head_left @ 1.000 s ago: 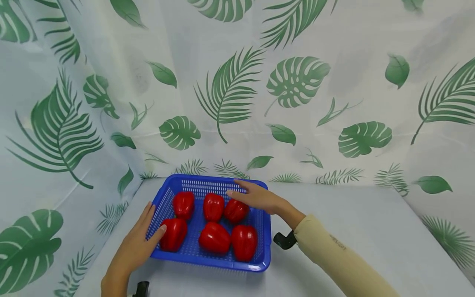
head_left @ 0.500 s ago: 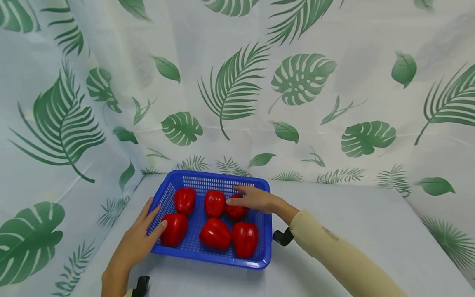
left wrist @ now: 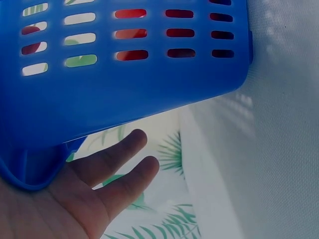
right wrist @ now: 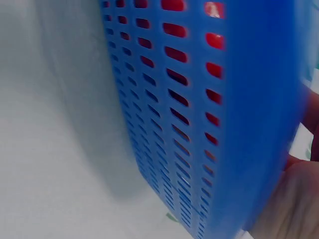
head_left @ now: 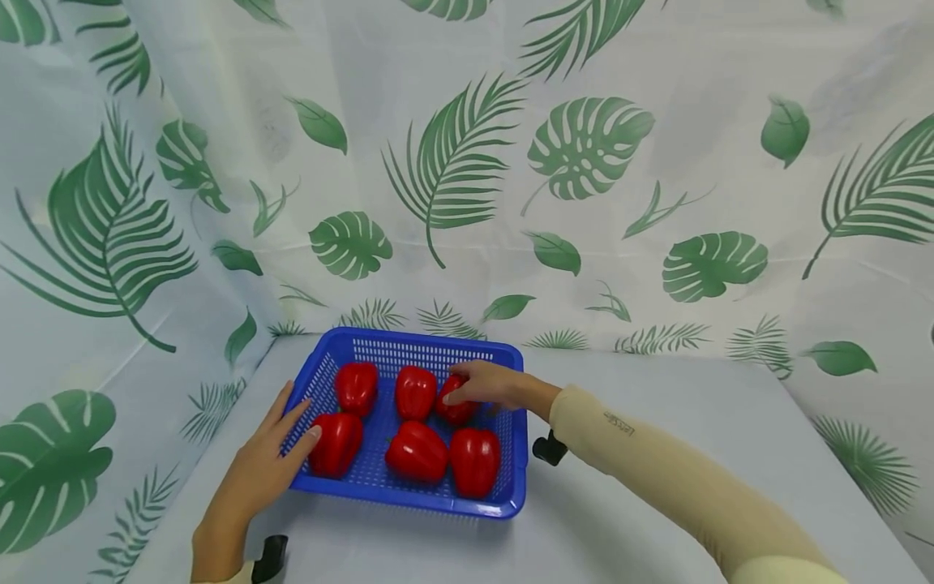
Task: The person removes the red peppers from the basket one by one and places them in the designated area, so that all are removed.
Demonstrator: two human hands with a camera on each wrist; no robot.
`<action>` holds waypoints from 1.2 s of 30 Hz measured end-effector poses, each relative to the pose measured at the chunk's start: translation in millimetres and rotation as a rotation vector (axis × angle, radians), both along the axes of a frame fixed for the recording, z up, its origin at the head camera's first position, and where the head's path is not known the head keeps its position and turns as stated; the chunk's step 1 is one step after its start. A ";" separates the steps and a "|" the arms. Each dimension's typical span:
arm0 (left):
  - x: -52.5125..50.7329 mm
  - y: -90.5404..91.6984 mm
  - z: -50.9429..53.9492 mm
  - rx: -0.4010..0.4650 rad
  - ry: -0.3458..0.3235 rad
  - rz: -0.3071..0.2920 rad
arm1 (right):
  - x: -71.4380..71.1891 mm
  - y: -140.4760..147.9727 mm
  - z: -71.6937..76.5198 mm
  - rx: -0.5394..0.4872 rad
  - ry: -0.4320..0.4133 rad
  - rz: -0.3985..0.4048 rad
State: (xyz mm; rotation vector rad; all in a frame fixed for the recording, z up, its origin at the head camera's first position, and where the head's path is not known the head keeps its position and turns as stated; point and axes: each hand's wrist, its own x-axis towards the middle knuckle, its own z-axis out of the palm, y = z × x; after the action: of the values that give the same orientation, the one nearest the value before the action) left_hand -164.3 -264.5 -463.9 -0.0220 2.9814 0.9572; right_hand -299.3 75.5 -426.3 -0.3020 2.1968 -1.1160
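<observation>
A blue plastic basket [head_left: 409, 495] with slotted walls holds several red bell peppers. My left hand [head_left: 255, 466] lies over its left rim with spread, mostly straight fingers; the thumb tip is beside the front-left bell pepper [head_left: 336, 444]. Below the basket's wall in the left wrist view, two straight fingers [left wrist: 127, 186] show. Reaching over the right rim, my right hand [head_left: 496, 383] has its thumb and fingers around the back-right bell pepper [head_left: 454, 410], which it partly covers. In the right wrist view the basket wall [right wrist: 194, 124] hides most of that hand.
Other bell peppers lie in the basket, at the back left [head_left: 356, 389], back middle [head_left: 416, 393], front middle [head_left: 417, 454] and front right [head_left: 474, 464]. The basket stands on a white table [head_left: 657, 422]. A leaf-printed curtain [head_left: 467, 162] encloses the back and sides.
My right hand has lowered from above the back-right bell pepper and closed its fingers around it. The left hand keeps its place at the left rim; the camera view has shifted slightly.
</observation>
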 end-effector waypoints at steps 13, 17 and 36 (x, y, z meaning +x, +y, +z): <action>-2.2 3.4 -3.1 0.024 0.013 0.005 | -0.5 -5.2 -6.2 0.019 0.135 -0.037; -2.8 3.4 -4.0 0.023 0.013 0.008 | -1.4 -4.7 -6.5 0.018 0.160 -0.027; -2.0 -1.1 -3.4 0.002 -0.004 0.009 | -1.8 6.2 1.7 0.051 0.273 0.066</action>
State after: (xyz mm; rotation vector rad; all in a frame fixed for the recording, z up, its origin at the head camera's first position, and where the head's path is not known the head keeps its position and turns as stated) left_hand -166.3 -265.6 -467.3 -0.0371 2.9788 0.9598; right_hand -301.1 81.7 -424.6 -0.5282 2.4293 -1.0305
